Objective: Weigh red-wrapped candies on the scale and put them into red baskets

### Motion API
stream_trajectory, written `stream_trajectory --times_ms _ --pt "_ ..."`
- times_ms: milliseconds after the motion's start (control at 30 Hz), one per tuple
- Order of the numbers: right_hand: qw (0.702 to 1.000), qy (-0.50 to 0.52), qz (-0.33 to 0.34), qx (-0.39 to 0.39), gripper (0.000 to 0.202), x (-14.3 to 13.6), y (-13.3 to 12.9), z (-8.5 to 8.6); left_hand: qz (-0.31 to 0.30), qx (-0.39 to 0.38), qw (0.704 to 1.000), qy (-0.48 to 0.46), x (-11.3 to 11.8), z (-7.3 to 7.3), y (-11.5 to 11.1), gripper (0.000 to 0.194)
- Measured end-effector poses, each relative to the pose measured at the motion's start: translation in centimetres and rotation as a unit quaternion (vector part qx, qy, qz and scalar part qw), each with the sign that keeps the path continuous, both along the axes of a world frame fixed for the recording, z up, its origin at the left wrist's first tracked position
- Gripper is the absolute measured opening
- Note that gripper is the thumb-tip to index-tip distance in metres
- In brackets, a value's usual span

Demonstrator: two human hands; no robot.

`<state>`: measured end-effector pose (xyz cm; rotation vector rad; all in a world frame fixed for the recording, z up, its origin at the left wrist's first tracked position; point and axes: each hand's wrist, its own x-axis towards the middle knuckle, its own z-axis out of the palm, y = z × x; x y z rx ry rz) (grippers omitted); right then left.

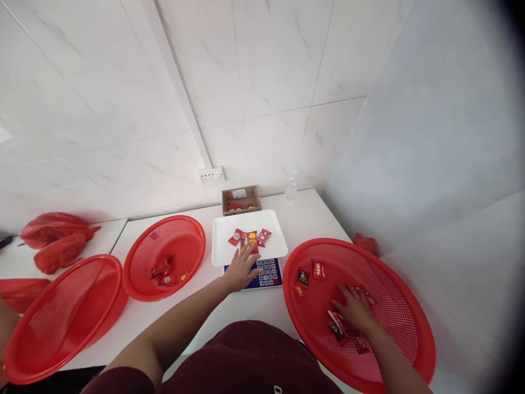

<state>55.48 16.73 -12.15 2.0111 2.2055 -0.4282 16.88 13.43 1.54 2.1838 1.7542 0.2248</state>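
My left hand (pixel 241 268) lies over the front edge of a white tray (pixel 273 220), fingers spread, with fingertips at a red-and-yellow packet (pixel 251 238). A small red packet (pixel 235 237) lies to its left and a red-and-white packet (pixel 263 237) to its right. Beneath the tray shows a scale's blue keypad (pixel 268 273). My right hand (pixel 356 307) reaches down into a big red mesh basket (pixel 305 350), its fingers apart among small wrapped packets. One red packet (pixel 319 270) and a dark packet (pixel 303 278) lie to the left of that hand.
Left of the tray stands a red basket (pixel 139 241) with several packets inside. Beyond it is another red basket (pixel 102 323), and red plastic bags (pixel 57 232) lie behind. A cardboard box (pixel 241 201) and a clear bottle (pixel 291 191) stand by the wall. Part of another person's arm (pixel 6 328) shows far left.
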Motion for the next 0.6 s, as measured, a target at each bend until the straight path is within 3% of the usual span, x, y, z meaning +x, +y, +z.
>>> stream_trajectory --times_ms 133,333,600 --pt "1.0 0.011 0.003 -0.008 0.057 -0.2 -0.1 0.7 0.069 -0.006 0.997 -0.026 -1.0 -1.2 -3.4 0.048" --pt "0.994 0.086 -0.022 -0.059 0.052 -0.4 0.0 3.9 0.128 -0.003 0.991 -0.048 -3.1 -2.7 -7.4 0.042" --pt "0.968 0.197 -0.055 -0.147 0.047 1.9 -1.4 6.6 0.133 0.026 0.987 -0.082 -3.0 -2.1 -8.0 0.04"
